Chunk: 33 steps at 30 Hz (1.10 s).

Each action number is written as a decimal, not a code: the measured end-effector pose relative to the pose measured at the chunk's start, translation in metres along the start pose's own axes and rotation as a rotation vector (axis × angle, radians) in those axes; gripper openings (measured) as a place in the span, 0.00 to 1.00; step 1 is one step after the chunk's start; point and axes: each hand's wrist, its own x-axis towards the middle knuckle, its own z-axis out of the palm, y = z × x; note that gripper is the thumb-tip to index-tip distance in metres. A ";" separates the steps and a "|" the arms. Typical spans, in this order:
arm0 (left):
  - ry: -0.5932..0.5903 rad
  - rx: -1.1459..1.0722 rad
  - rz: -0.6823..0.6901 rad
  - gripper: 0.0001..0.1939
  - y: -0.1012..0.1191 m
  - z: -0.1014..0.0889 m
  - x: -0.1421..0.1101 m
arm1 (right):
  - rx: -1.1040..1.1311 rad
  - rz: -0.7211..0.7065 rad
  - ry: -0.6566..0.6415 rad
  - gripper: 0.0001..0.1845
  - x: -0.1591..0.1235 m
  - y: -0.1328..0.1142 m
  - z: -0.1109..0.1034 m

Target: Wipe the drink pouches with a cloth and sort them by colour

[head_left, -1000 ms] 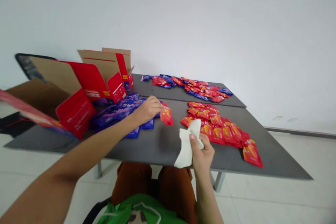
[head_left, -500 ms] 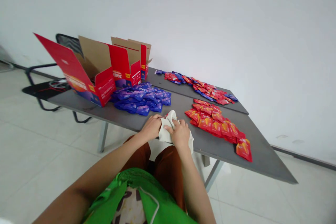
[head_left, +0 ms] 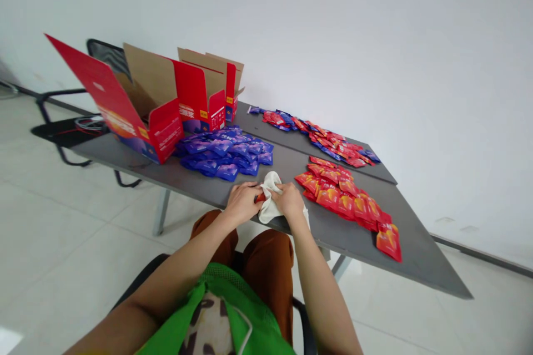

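Note:
At the table's near edge my right hand point(head_left: 290, 199) is closed on a crumpled white cloth point(head_left: 269, 209). The cloth lies over a red packet point(head_left: 260, 197), of which only a small strip shows. My left hand point(head_left: 242, 203) grips that packet at its left side, fingers bent over it. Left of and beyond my hands is a heap of blue-purple packets point(head_left: 227, 154). To the right, red-orange packets point(head_left: 341, 193) lie in overlapping rows, with a single packet point(head_left: 388, 242) at their near end.
Open red cartons point(head_left: 164, 130) stand along the left of the grey table point(head_left: 291, 158). A mixed pile of red and blue packets point(head_left: 333, 143) lies on the far tabletop by the wall. A black chair point(head_left: 62, 130) holding a coiled cable stands at the left.
The cloth has shifted and bunched toward my right hand, baring a bit of the red packet beside my left fingers. The camera view has shifted slightly.

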 end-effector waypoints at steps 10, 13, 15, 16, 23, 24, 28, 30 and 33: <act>0.058 -0.035 -0.066 0.15 -0.011 0.007 -0.001 | -0.021 -0.247 -0.051 0.17 -0.017 0.010 -0.001; 0.052 -0.039 -0.068 0.17 -0.012 0.009 -0.001 | 0.048 -0.296 -0.128 0.16 -0.007 0.018 0.001; 0.051 -0.046 -0.064 0.11 -0.012 0.008 -0.001 | 0.060 -0.255 -0.150 0.18 0.008 0.018 0.001; 0.052 -0.054 -0.069 0.08 -0.011 0.008 -0.002 | 0.052 -0.230 -0.151 0.19 0.018 0.016 0.001; 0.010 -0.089 -0.050 0.10 -0.014 0.006 -0.003 | -0.011 -0.066 -0.101 0.24 0.057 0.003 -0.002; 0.005 -0.080 -0.037 0.10 -0.015 0.005 -0.003 | -0.008 -0.059 -0.090 0.24 0.054 0.003 -0.003; 0.012 -0.014 -0.039 0.06 -0.017 0.003 -0.001 | 0.079 -0.276 -0.175 0.18 0.023 0.014 -0.006; 0.013 0.006 -0.045 0.06 -0.018 0.003 -0.001 | 0.161 -0.436 -0.253 0.15 0.008 0.021 -0.005; 0.005 0.009 -0.025 0.08 -0.021 0.004 0.001 | 0.243 -0.477 -0.295 0.15 0.003 0.025 -0.005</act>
